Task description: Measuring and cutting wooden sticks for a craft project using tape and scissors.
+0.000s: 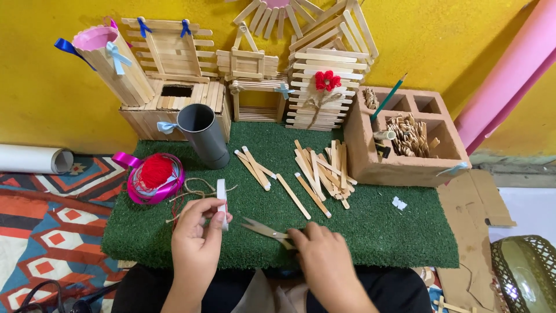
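My left hand (197, 237) holds a small white strip (222, 202) upright over the green turf mat (382, 226). My right hand (324, 261) grips a pair of scissors (263, 229) whose open blades point left toward the strip, close to it but apart. Loose twine (194, 188) lies on the mat just behind my left hand. A pile of wooden craft sticks (321, 168) lies further back at the mat's middle.
A grey tube (202, 133) leans at the back left, next to a pink ribbon spool with red yarn (155, 174). Stick-built houses (324, 87) line the yellow wall. A hollow brick (405, 139) holds a pencil and bits. Cardboard (475, 197) lies right.
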